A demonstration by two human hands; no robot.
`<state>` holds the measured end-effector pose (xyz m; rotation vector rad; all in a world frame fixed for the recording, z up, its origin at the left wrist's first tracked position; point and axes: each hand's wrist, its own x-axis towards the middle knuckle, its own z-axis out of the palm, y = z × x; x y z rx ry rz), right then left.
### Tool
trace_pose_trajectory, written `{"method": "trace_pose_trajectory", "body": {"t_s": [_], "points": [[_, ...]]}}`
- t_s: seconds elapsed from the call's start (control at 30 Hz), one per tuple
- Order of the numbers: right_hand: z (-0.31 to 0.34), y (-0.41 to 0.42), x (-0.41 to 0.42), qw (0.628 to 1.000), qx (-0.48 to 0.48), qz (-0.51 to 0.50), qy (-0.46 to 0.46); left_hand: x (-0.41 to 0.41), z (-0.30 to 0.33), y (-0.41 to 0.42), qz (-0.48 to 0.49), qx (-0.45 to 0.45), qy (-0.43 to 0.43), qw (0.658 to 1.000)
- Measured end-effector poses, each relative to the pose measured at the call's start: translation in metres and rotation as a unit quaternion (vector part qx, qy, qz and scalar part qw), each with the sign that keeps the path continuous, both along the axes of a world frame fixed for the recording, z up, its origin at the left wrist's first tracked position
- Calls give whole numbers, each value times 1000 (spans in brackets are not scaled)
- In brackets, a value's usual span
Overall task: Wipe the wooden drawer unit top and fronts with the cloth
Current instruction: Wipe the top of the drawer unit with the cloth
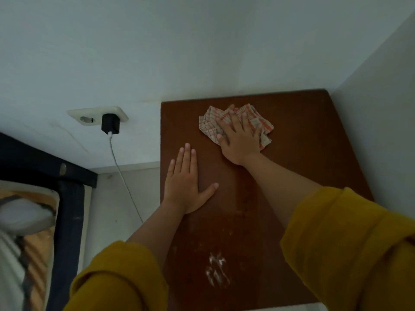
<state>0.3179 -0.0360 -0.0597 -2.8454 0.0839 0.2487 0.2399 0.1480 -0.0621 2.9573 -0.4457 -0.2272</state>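
Wooden top [292,135], cloth [253,120] near back edge

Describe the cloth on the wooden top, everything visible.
The cloth is a thin woven fabric, beige with an orange-red check. It lies crumpled and loosely folded on the far part of the brown wooden top, near the wall. The right hand presses flat on it, fingers spread, covering its middle. The left hand rests apart from it.

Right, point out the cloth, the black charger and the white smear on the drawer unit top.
cloth [253,118]: head view, on checked fabric beyond the fingertips.
black charger [110,123]: head view, middle of the plug body in the wall socket.
white smear [216,271]: head view, centre of the mark near the front edge.
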Motion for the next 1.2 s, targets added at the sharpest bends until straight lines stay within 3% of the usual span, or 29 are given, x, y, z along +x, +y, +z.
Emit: {"method": "trace_pose_trajectory", "body": {"t_s": [0.17,0.53,0.7,0.97,1.2], "points": [[0,7,-68,1000,5,-11,6,-38,5,7,21,-45,14,999],[7,27,-215,998,10,-47,29,-215,11,55,-54,-108,41,992],[3,31,-260,998,9,-56,11,-224,1,55,-50,-46,30,997],[0,35,-322,999,-2,-48,-7,-225,-4,53,-47,-30,-14,998],[2,30,-367,997,59,-44,3,-226,-8,53,-48,-22,-36,998]]}}
